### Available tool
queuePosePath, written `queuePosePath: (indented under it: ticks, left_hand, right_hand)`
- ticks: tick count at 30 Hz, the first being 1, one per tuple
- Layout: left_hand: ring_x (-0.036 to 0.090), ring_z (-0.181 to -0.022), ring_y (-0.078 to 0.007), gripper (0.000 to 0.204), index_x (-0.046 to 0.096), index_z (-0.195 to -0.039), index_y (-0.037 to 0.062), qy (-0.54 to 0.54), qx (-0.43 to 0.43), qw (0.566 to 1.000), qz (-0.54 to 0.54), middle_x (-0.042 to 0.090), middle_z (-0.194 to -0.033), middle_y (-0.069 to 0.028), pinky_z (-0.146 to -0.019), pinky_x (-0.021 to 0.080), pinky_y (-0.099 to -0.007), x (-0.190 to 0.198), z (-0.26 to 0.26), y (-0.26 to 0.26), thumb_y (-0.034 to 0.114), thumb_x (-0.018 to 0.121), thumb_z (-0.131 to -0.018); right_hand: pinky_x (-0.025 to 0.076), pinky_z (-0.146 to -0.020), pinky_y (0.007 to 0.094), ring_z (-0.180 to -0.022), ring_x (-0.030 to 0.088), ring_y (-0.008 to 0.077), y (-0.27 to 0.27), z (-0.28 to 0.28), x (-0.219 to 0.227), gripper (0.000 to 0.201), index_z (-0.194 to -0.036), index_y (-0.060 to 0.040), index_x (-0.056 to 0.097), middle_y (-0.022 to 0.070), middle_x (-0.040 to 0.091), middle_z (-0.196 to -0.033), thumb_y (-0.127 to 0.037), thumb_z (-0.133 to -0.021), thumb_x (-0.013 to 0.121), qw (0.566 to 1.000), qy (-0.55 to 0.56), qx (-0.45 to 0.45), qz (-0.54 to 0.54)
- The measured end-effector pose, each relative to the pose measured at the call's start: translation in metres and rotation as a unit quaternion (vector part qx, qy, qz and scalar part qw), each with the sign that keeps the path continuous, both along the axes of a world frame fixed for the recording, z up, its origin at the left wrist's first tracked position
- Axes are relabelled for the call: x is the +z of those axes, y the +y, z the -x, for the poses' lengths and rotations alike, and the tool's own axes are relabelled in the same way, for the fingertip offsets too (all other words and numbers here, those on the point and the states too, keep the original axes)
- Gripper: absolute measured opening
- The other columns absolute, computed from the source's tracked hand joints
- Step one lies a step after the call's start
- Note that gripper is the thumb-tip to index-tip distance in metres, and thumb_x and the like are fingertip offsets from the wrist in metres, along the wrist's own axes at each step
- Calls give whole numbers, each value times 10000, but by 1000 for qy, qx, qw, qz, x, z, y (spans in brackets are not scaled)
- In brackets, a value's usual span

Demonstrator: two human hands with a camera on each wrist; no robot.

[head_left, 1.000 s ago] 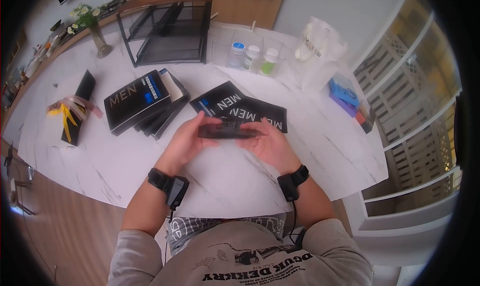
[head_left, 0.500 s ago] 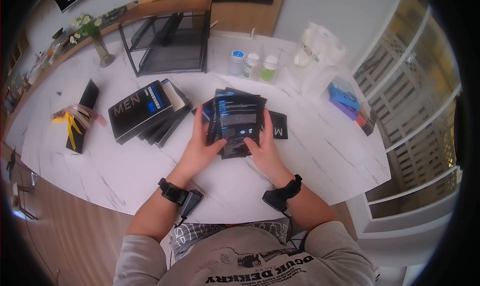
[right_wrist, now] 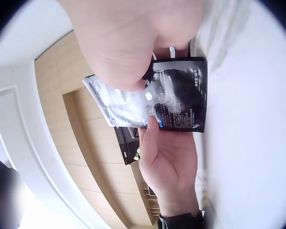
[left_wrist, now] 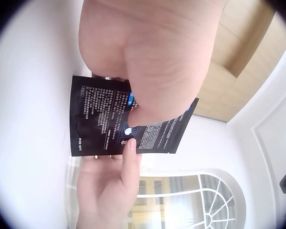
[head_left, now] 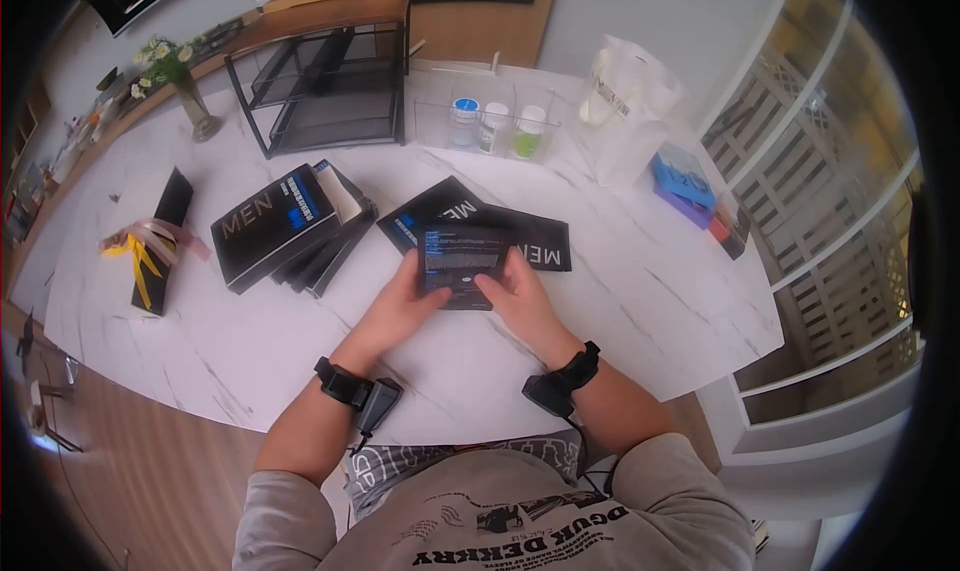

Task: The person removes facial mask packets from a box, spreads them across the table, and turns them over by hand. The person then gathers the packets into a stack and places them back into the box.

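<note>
A small stack of black foil sachets (head_left: 455,261) is held between both hands, low over the table's near middle. My left hand (head_left: 398,306) grips its left edge, thumb across the printed front and fingers behind. The opposite edge is held the same way by my right hand (head_left: 522,303). White and blue print covers the front sachet (left_wrist: 97,119) in the left wrist view; light glares off the foil packet (right_wrist: 181,95) in the right wrist view. Just beyond the hands, more black sachets (head_left: 538,243) marked MEN lie overlapping on the table, partly hidden by the stack.
Black MEN boxes (head_left: 265,233) are piled to the left, beside a ribbon-tied black box (head_left: 170,236). At the back stand a mesh rack (head_left: 335,111), a clear bin (head_left: 430,121) with bottles, and a white bag (head_left: 630,111). Coloured boxes (head_left: 682,183) sit at right.
The stack was seen nearly edge-on, then raised and fanned with its printed side showing. Now it is squared up, tipped back and lower. Both hands keep hold throughout.
</note>
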State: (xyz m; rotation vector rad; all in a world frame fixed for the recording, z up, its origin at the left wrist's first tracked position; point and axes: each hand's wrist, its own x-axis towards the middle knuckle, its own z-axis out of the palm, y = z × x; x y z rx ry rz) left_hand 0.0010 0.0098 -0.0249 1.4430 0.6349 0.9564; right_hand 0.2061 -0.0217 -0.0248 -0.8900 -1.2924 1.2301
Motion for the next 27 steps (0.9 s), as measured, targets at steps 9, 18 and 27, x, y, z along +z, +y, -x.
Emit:
queuePosePath:
  ticks: [9, 18, 27]
  left_hand:
    - [585, -1050, -92, 280, 629, -1216, -9, 49, -46, 995, 79, 649, -1138, -16, -939, 474, -264, 13, 10, -3, -5, 629, -936]
    - [603, -697, -123, 170, 670, -1095, -20, 124, 107, 981, -103, 616, -946, -67, -615, 493, -255, 29, 4, -11, 11, 589, -948]
    - [675, -704, -275, 558, 634, -1271, 80, 393, 206, 775, -450, 588, -1110, -103, -630, 581, -364, 32, 2, -12, -14, 669, -722]
  right_hand:
    - [435, -1009, 298, -1150, 544, 113, -3, -4, 2, 362, -1350, -11, 455, 62, 592, -1250, -12, -995, 526, 998, 59, -1, -6]
    - [453, -960, 303, -1094, 550, 125, 1, -2, 3, 267, -1208, -48, 443, 47, 574, -1180, -63, -981, 582, 996, 21, -86, -33]
    - [581, -843, 352, -1013, 654, 193, -8, 16, -2, 398, -1264, 37, 447, 100, 613, -1137, -163, -974, 634, 998, 41, -40, -21]
